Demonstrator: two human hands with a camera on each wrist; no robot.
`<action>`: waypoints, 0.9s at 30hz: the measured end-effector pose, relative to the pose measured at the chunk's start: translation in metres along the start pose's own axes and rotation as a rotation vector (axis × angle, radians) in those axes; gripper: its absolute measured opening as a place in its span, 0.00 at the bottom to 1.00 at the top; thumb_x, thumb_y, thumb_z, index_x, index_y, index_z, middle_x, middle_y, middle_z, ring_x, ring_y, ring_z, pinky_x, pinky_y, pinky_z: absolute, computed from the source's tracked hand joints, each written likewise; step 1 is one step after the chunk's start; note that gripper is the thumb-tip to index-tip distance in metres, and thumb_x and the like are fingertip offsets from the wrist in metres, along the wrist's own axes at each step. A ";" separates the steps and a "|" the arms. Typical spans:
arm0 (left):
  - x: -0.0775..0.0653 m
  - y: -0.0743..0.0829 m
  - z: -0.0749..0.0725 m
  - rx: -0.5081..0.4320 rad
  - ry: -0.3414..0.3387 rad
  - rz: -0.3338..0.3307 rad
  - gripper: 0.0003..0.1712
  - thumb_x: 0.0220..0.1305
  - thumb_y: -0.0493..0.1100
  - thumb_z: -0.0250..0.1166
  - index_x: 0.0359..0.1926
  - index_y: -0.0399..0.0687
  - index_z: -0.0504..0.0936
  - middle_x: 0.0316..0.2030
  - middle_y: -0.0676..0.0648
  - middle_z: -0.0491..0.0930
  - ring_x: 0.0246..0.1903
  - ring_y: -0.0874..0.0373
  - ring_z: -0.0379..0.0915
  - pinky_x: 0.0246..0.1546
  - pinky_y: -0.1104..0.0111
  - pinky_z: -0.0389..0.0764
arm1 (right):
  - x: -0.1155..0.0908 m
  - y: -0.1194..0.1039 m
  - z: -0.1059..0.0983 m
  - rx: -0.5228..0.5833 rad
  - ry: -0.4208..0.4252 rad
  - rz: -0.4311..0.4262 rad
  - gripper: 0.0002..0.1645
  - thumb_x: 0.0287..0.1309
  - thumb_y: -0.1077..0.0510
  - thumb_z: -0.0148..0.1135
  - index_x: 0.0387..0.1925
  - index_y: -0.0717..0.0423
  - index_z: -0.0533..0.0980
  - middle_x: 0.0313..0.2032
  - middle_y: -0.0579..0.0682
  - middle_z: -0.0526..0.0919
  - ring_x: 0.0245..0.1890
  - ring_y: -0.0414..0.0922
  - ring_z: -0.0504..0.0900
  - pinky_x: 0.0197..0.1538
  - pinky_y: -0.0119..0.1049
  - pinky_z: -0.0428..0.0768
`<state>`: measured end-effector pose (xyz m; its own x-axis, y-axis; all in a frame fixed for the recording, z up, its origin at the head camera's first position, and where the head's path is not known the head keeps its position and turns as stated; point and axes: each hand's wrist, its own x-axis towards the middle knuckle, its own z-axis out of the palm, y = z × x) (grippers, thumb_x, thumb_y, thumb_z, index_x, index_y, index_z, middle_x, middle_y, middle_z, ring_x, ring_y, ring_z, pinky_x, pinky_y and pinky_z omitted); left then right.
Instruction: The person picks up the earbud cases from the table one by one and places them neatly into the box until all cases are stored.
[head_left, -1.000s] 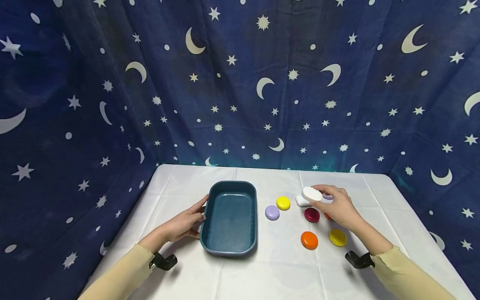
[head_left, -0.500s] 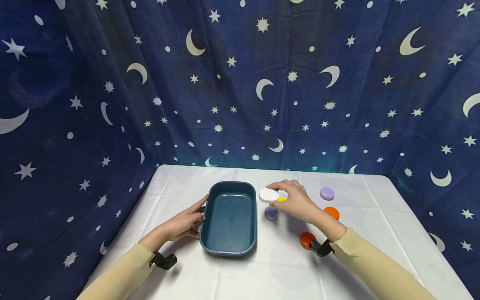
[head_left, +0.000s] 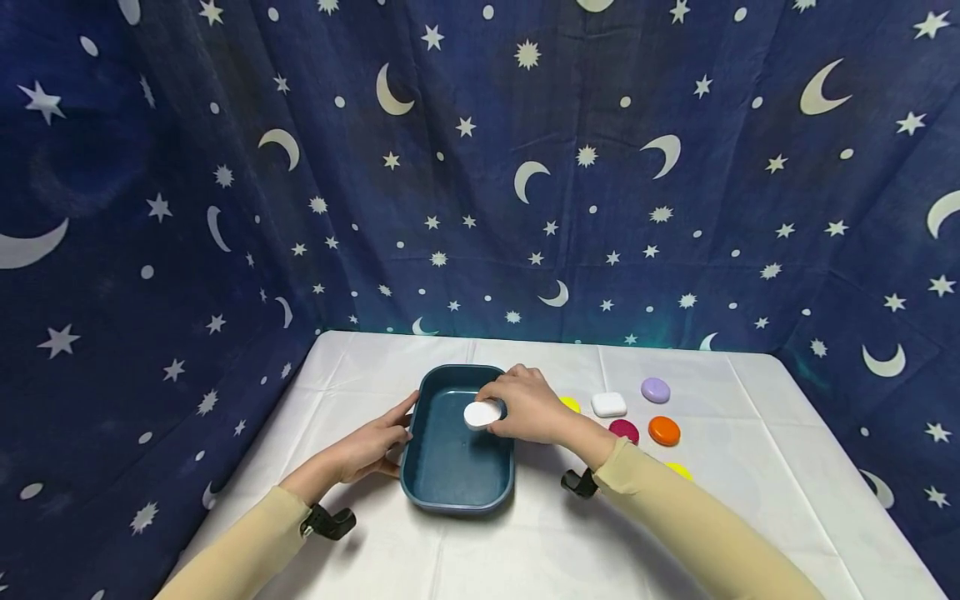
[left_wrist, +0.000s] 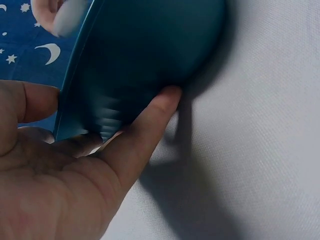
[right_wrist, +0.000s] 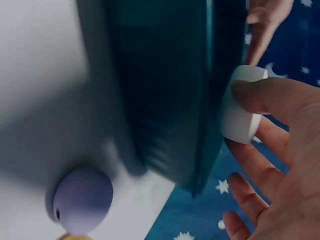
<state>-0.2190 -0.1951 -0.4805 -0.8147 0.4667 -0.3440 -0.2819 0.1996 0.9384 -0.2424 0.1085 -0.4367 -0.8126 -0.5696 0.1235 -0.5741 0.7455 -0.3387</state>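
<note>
A deep teal tub (head_left: 457, 492) stands on the white table. My left hand (head_left: 366, 450) touches its left outer wall. In the left wrist view, the fingers (left_wrist: 145, 125) lie extended along the wall, with the thumb (left_wrist: 40, 102) at the rim. My right hand (head_left: 528, 407) holds a thick white oval piece (head_left: 482, 414) over the tub's opening, near its right side. In the right wrist view, the thumb and fingers pinch the white oval piece (right_wrist: 242, 107) beside the rim. The tub's bare floor shows below.
Right of the tub lie a glossy white rounded block (head_left: 609, 405), a lilac disc (head_left: 656, 390), an orange disc (head_left: 664, 431), a dark red disc (head_left: 624, 430) and partly covered yellow discs (head_left: 571, 404). Another lilac piece (right_wrist: 84, 200) shows near the tub. A star-patterned curtain (head_left: 480, 208) hangs behind.
My right hand has carried the white oval piece leftward from the scattered pieces to over the tub. The left hand and tub have stayed in place.
</note>
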 end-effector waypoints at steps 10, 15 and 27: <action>0.001 0.002 0.000 0.011 -0.004 -0.003 0.48 0.69 0.35 0.49 0.83 0.65 0.41 0.80 0.34 0.39 0.68 0.35 0.55 0.39 0.50 0.81 | 0.019 -0.008 0.025 -0.148 -0.102 -0.068 0.21 0.43 0.43 0.83 0.42 0.35 0.86 0.34 0.30 0.83 0.42 0.41 0.67 0.57 0.49 0.62; 0.002 0.002 0.001 0.014 0.004 0.001 0.47 0.70 0.35 0.49 0.83 0.66 0.42 0.80 0.34 0.40 0.67 0.36 0.57 0.39 0.50 0.80 | 0.022 -0.008 0.031 -0.203 -0.116 -0.079 0.24 0.42 0.40 0.83 0.44 0.36 0.87 0.36 0.32 0.85 0.44 0.43 0.69 0.59 0.51 0.62; 0.001 -0.002 0.002 0.000 0.019 0.004 0.47 0.70 0.35 0.49 0.83 0.66 0.43 0.80 0.34 0.40 0.68 0.35 0.56 0.39 0.49 0.81 | 0.002 0.002 0.009 -0.188 0.025 -0.084 0.31 0.49 0.39 0.78 0.57 0.37 0.84 0.51 0.42 0.82 0.60 0.49 0.68 0.65 0.56 0.60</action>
<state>-0.2184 -0.1936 -0.4830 -0.8252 0.4511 -0.3400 -0.2790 0.1980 0.9397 -0.2438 0.1057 -0.4454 -0.7618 -0.6257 0.1679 -0.6469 0.7483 -0.1467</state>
